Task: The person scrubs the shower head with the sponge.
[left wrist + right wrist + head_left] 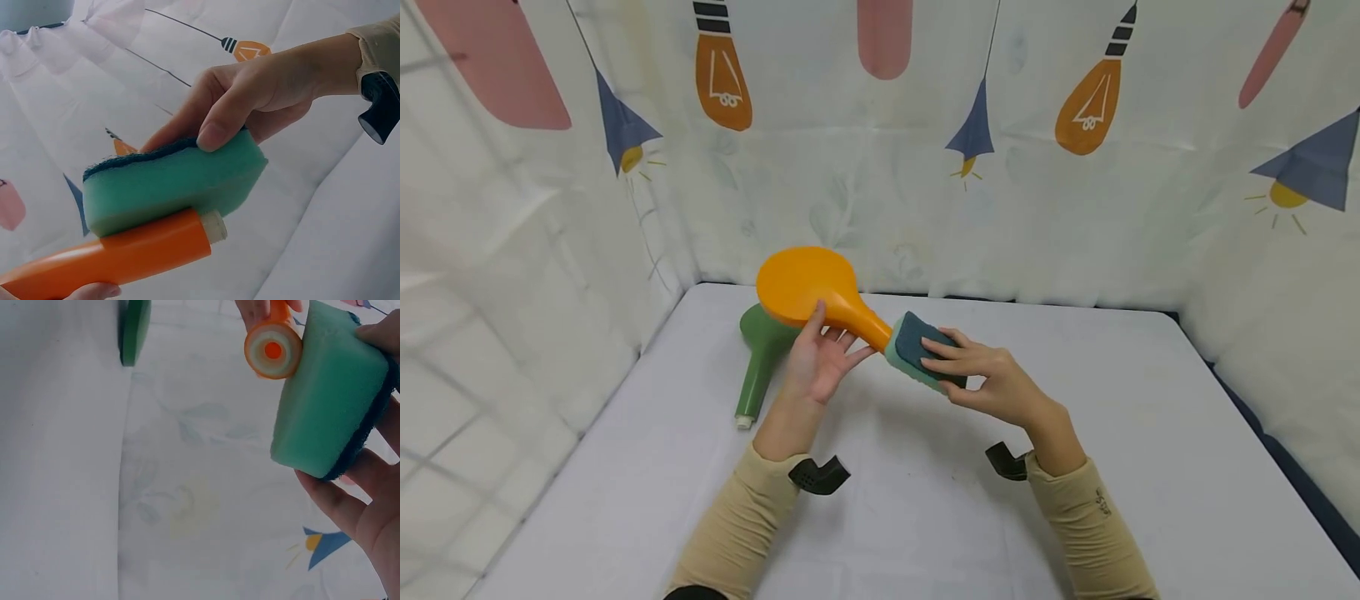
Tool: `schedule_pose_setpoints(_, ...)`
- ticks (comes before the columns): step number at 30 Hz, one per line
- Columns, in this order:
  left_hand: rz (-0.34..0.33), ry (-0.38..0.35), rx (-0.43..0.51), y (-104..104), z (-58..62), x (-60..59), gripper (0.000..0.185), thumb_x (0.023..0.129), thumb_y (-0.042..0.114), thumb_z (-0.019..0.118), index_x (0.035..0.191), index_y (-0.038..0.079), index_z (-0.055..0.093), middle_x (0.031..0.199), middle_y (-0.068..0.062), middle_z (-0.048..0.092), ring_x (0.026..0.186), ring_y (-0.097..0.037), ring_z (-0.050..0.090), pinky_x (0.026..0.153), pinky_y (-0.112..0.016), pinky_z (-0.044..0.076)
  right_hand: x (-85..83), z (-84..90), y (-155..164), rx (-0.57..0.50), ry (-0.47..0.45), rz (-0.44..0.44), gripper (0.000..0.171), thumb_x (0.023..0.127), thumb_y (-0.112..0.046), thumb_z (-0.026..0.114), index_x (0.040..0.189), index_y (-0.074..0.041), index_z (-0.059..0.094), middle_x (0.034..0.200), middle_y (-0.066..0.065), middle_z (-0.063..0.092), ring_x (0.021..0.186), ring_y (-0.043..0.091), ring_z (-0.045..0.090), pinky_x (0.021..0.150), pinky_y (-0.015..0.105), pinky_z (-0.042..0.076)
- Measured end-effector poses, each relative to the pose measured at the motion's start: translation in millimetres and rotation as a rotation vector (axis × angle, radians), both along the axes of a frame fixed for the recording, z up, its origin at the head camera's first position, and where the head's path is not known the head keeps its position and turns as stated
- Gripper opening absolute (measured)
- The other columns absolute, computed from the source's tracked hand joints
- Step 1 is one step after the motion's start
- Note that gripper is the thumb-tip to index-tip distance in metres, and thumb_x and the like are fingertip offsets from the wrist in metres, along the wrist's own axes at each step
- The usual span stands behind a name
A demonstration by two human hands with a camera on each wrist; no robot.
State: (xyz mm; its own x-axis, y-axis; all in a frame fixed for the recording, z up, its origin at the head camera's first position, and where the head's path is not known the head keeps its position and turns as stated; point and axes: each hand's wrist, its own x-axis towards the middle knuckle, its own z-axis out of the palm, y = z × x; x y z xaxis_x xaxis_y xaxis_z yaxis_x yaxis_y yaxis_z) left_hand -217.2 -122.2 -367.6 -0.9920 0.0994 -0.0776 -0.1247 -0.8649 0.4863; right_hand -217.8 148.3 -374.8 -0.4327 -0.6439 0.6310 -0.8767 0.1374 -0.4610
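Observation:
My left hand (818, 367) holds an orange shower head (805, 282) above the table, thumb on its round head and fingers beneath. A pale threaded end (214, 227) shows at the tip of its handle, and the right wrist view looks into that hollow end. In my right hand (1003, 385) is a sponge (331, 400), light green foam with a dark blue-green scouring layer. Thumb and fingers grip it by its sides. The foam side lies against the handle near the threaded end.
A green shower head (763, 358) with a white threaded end lies on the white table (1150, 433), left of my left hand and partly behind the orange one. A patterned curtain (895, 192) hangs behind the table and along its sides.

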Motion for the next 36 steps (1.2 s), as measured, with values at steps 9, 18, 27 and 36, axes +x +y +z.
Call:
schedule_pose_setpoints(9,-0.023,0.059,-0.161,17.9,-9.0,3.8,0.045,0.111,0.030,0.046,0.153,0.017,0.035,0.134,-0.008,0.052,0.120,-0.028,0.059,0.106,-0.070,0.032,2.3,-9.0,-15.3,-0.039,0.021,-0.111,0.048,0.082,0.016,0.076,0.128,0.004,0.069,0.140,0.023,0.058,0.139,0.050,0.042,0.107,0.054,0.041)
schedule_pose_setpoints(18,-0.061,-0.018,-0.214,28.1,-13.1,6.0,0.042,0.112,0.030,0.045,0.150,0.016,0.039,0.129,-0.007,0.055,0.109,-0.024,0.062,0.108,-0.068,0.033,5.2,-7.6,-18.3,-0.001,0.068,-0.121,0.048,0.084,0.012,0.076,0.130,0.001,0.069,0.141,0.021,0.058,0.139,0.050,0.041,0.105,0.056,0.042)
schedule_pose_setpoints(27,-0.034,-0.002,-0.143,13.5,-4.8,1.9,0.052,0.110,0.039,0.044,0.156,0.020,0.031,0.142,-0.010,0.048,0.130,-0.031,0.052,0.106,-0.068,0.032,-3.7,1.3,10.8,0.021,-0.082,-0.006,0.045,0.083,0.016,0.071,0.126,0.002,0.072,0.133,0.024,0.063,0.135,0.049,0.047,0.106,0.036,0.045)
schedule_pose_setpoints(36,-0.069,-0.016,-0.151,25.7,-13.1,5.4,0.047,0.112,0.030,0.045,0.155,0.017,0.033,0.141,-0.009,0.048,0.129,-0.029,0.052,0.108,-0.069,0.030,3.3,-1.6,-6.5,0.023,-0.015,-0.136,0.044,0.086,0.011,0.074,0.129,0.002,0.069,0.139,0.022,0.059,0.136,0.051,0.045,0.105,0.053,0.043)
